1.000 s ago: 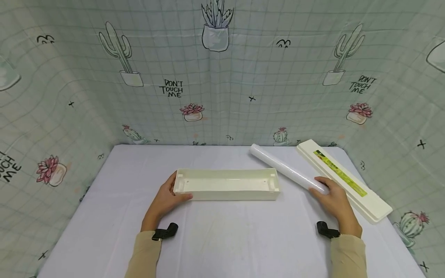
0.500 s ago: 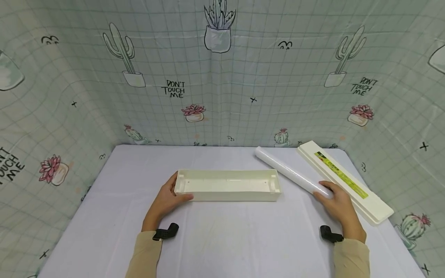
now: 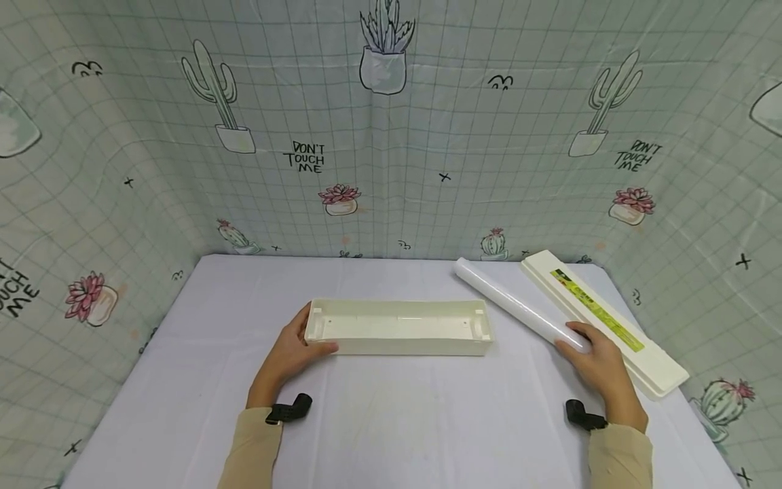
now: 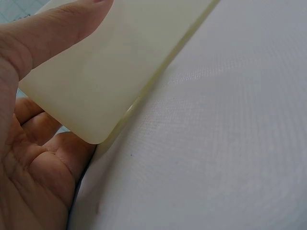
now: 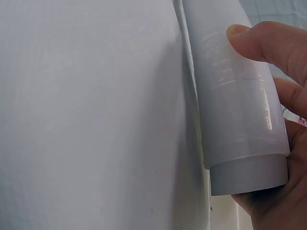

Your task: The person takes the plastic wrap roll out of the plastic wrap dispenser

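A long cream plastic box (image 3: 397,346), open at the top, sits mid-table. At its left end my left hand (image 3: 293,350) grips it, thumb over the front wall and fingers behind the end; the left wrist view shows the thumb on the box wall (image 4: 120,57). My right hand (image 3: 595,360) holds the near end of a roll of clear plastic wrap (image 3: 513,302), which slants away to the back left. In the right wrist view the thumb lies along the roll (image 5: 235,96), and a core end sticks out past the film.
The long cream lid (image 3: 656,363) with a yellow-green label (image 3: 599,309) lies slanted at the right, beside the roll and right hand. A white cloth covers the table (image 3: 391,421). A grid-patterned curtain (image 3: 403,136) with cactus drawings stands behind and at both sides.
My right hand has shifted slightly right and toward me, and the plastic wrap roll has come with it. The left hand and the box keep their place.
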A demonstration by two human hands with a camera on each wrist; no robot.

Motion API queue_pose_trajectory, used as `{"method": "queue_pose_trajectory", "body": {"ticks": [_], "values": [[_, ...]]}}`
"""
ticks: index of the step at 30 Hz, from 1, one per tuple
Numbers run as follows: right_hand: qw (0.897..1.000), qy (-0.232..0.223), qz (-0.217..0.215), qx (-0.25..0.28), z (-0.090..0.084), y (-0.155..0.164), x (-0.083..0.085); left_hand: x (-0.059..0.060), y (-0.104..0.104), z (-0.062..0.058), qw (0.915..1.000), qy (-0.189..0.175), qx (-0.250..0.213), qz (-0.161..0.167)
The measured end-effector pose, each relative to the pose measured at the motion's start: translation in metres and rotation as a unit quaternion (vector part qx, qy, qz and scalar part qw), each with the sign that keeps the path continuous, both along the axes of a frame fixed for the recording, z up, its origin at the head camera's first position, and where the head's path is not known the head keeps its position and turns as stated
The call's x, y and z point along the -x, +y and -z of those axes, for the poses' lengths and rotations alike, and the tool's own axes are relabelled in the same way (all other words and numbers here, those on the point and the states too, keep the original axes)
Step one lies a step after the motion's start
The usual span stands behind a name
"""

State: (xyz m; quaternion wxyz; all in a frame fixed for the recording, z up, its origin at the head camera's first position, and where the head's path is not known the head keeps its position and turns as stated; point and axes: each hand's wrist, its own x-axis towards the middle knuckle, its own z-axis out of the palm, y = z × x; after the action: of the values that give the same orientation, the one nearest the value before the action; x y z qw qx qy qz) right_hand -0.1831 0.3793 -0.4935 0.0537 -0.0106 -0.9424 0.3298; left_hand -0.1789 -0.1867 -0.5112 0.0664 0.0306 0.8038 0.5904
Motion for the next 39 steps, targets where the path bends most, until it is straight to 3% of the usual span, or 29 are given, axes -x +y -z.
{"method": "queue_pose_trajectory", "body": {"ticks": [39], "values": [[1.0, 0.01, 0.022, 0.002, 0.006, 0.014, -0.005, -0.001, 0.001, 0.0, 1.0, 0.004, 0.004, -0.003]]}}
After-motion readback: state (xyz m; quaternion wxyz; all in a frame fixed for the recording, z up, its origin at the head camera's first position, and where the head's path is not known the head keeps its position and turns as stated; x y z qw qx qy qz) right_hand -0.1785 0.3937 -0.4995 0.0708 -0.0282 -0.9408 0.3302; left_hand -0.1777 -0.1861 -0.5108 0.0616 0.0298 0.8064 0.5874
